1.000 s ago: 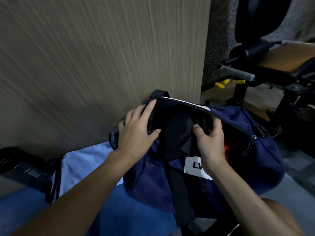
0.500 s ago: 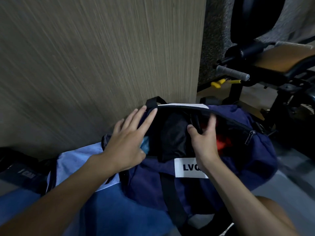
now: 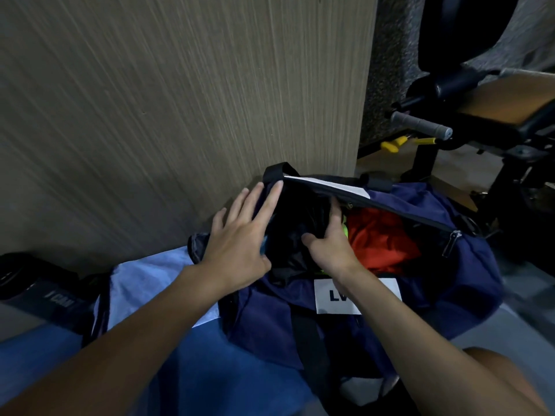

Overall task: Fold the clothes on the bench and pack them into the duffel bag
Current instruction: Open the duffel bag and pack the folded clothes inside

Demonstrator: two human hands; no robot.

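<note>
Duffel bag [image 3: 450,280], navy, sits unzipped right under both hands, its far side against a wood-grain panel [image 3: 180,100]. Left hand [image 3: 240,235] lies flat on the bag's left end, fingers [image 3: 270,202] straight and spread, tips reaching the far rim just below a black strap loop [image 3: 276,171]. It grips nothing, only presses on the fabric. Right hand [image 3: 330,244] is down in the bag's mouth, thumb and curled fingers pinching a black garment [image 3: 297,235] that fills the left half of the opening. Just right of that hand, a red garment [image 3: 381,238] is packed inside, with a sliver of neon yellow cloth [image 3: 345,232] showing between the two. The right fingertips are sunk into dark folds, so how deep they go is hard to say. A white label [image 3: 327,295] on the near side reads "LV", the rest covered by the right wrist. Light blue cloth [image 3: 144,283] lies beside the bag to the left, on a blue surface [image 3: 210,370]. A gym machine with a grey grip [image 3: 420,126] stands behind on the right, cut off by the frame.
</note>
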